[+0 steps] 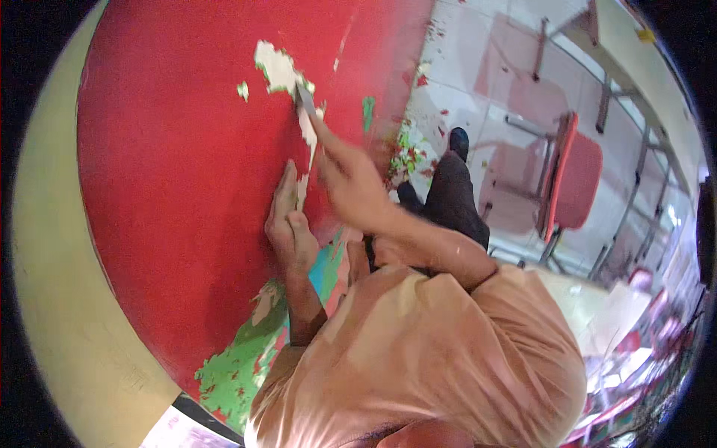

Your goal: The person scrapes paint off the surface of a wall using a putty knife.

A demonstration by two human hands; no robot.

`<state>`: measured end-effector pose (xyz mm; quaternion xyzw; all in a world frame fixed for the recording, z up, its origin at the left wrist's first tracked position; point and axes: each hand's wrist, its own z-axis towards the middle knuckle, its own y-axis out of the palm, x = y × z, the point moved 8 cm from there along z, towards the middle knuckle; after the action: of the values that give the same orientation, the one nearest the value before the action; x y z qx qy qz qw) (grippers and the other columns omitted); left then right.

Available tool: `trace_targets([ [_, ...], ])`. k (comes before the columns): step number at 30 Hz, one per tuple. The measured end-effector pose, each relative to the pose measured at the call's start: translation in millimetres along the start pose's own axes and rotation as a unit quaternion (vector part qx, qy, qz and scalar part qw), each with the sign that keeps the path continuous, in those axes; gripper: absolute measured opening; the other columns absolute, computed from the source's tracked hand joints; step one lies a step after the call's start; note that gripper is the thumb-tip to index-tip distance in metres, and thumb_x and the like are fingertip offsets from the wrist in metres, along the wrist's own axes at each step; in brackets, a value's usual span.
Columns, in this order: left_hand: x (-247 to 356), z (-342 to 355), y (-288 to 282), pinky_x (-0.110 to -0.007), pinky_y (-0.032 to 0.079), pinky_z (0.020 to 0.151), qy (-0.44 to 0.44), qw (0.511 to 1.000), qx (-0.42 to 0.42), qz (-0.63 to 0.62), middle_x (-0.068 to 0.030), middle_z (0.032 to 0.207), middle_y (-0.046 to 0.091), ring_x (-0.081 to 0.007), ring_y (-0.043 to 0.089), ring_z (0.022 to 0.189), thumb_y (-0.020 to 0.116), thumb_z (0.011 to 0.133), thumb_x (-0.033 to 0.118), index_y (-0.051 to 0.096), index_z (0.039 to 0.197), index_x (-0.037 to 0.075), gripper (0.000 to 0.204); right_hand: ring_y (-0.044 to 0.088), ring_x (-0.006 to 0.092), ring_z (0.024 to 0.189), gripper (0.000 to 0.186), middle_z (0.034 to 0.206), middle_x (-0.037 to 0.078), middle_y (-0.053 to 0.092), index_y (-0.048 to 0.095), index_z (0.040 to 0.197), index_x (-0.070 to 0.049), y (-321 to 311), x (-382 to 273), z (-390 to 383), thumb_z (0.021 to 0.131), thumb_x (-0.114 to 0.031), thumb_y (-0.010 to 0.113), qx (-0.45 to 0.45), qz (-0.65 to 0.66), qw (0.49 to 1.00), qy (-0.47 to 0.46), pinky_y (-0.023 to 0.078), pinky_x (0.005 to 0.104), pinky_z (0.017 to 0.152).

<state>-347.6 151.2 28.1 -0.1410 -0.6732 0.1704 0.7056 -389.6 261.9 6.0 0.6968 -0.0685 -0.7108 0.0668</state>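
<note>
My right hand (347, 179) grips a scraper (305, 97), its flat metal blade touching the red painted surface (172, 164) at the edge of a pale, irregular bare patch (276, 67). My left hand (287, 220) rests against the red paint just below and left of the blade, fingers extended, holding nothing. A narrow pale scraped strip runs down between my two hands. Lower on the surface, beside my left forearm, are peeled areas showing green (231, 373) and light blue (327, 265) layers, ragged at their edges.
Green and red flakes (411, 149) litter the white tiled floor (478, 37) by my dark-clad legs and shoes. To the right stand a red chair (579, 179) and metal-legged tables (627, 52). A pale yellow band (52, 246) borders the red surface at left.
</note>
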Motion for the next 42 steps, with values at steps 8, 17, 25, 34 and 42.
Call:
trace_targets([
  [8,24,-7,8,-0.037,0.026,0.106,-0.09,0.983,0.018,-0.157,-0.0174,0.141,0.032,-0.0273,0.035,0.128,0.032,0.09,0.058,0.028,0.136,-0.006,0.079,0.061,0.027,0.075,0.052,0.076,0.022,0.056,0.032,0.138,-0.008,22,-19,-22,0.087,-0.012,0.045,-0.018,-0.082,0.995,0.048,0.046,0.0373,0.069],
  [17,38,1,19,-0.037,0.028,0.104,0.007,0.996,-0.061,-0.058,-0.019,0.138,0.035,-0.0259,0.035,0.127,0.042,0.095,0.031,0.031,0.133,-0.008,0.056,0.062,0.0257,0.081,0.048,0.09,0.026,0.058,0.037,0.134,-0.008,8,13,25,0.087,-0.017,0.045,0.05,-0.064,0.989,0.123,0.046,0.0352,0.071],
  [25,33,-19,-2,-0.038,0.029,0.104,0.116,0.993,-0.027,0.002,-0.0204,0.138,0.036,-0.0267,0.037,0.126,0.042,0.095,0.029,0.033,0.131,-0.01,0.055,0.05,0.0096,0.077,0.05,0.08,0.01,0.056,0.033,0.138,-0.009,13,20,3,0.088,-0.01,0.042,0.045,-0.035,0.998,0.032,0.044,0.0286,0.066],
  [34,10,-15,-6,-0.044,0.028,0.105,0.072,0.992,-0.018,-0.103,-0.0264,0.14,0.029,-0.0331,0.03,0.13,0.034,0.097,0.036,0.029,0.13,-0.016,0.062,0.053,0.013,0.075,0.051,0.084,0.027,0.056,0.027,0.139,-0.008,15,28,-8,0.09,-0.008,0.039,0.04,-0.022,0.998,0.049,0.045,0.031,0.072],
  [42,38,-32,-32,-0.048,0.043,0.094,0.354,0.92,0.09,0.145,-0.0276,0.118,0.05,-0.0388,0.049,0.112,0.033,0.097,0.029,0.048,0.112,-0.013,0.048,0.057,0.0206,0.062,0.05,0.07,0.025,0.051,0.03,0.139,-0.011,14,33,-6,0.09,-0.012,0.039,0.028,-0.004,0.992,0.122,0.045,0.0349,0.062],
])
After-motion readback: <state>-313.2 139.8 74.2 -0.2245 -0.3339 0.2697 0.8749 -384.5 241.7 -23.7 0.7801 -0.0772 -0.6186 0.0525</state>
